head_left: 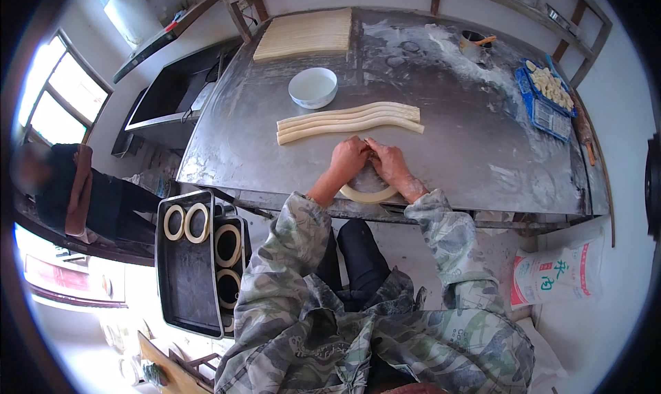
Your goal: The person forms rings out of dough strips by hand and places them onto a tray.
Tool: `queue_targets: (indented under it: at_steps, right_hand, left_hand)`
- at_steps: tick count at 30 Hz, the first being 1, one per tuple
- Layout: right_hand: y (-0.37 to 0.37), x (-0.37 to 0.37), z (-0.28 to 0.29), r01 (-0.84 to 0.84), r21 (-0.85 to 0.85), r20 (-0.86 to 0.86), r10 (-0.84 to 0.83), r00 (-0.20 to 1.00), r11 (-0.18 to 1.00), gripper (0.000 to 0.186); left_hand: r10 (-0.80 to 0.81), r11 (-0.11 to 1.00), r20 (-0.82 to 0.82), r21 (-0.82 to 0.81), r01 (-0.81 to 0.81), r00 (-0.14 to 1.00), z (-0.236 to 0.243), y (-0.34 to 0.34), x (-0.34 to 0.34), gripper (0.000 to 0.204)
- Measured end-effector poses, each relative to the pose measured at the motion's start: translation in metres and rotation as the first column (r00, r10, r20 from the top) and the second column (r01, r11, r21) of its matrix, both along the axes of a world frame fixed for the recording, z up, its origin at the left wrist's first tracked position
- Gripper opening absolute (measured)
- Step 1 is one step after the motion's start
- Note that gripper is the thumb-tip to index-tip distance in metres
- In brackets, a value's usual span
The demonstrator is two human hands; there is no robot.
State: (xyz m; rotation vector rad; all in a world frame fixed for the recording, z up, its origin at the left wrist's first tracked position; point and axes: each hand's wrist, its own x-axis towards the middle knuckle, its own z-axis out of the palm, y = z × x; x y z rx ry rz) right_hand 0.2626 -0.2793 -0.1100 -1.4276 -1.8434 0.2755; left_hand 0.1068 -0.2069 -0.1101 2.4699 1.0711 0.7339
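My left hand [349,160] and my right hand [392,166] meet over the metal table [475,180], near its front edge. Between my wrists the near side of a pale dough ring [370,196] shows, lying on the table. Its far part, where the fingers of both hands close together on it, is hidden under them. Just beyond my hands several long dough strips [351,121] lie side by side. Behind these stands a white bowl [313,89] with whitish contents.
A ridged dough sheet [303,34] lies at the far left. Flour, a dark pot [472,44], dough pieces on a blue scale [549,105] and a rolling pin [584,132] are right. Black trays [189,284] with dough rings stand lower left; a person [76,194] is beyond.
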Motion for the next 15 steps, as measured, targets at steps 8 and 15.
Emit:
queue_targets:
  at_steps: [8, 15]
  right_hand:
    - [-0.009, 0.002, -0.004, -0.027, 0.045, -0.016, 0.028, 0.999, 0.999, 0.059]
    - [-0.027, -0.002, 0.003, -0.039, 0.048, 0.230, 0.027, 0.973, 0.998, 0.054]
  left_hand:
    - [-0.056, 0.986, 0.109, 0.164, 0.038, 0.992, -0.007, -0.011, -0.001, 0.014]
    - [-0.019, 0.990, 0.207, 0.138, -0.010, 0.978, -0.010, -0.013, -0.003, 0.008]
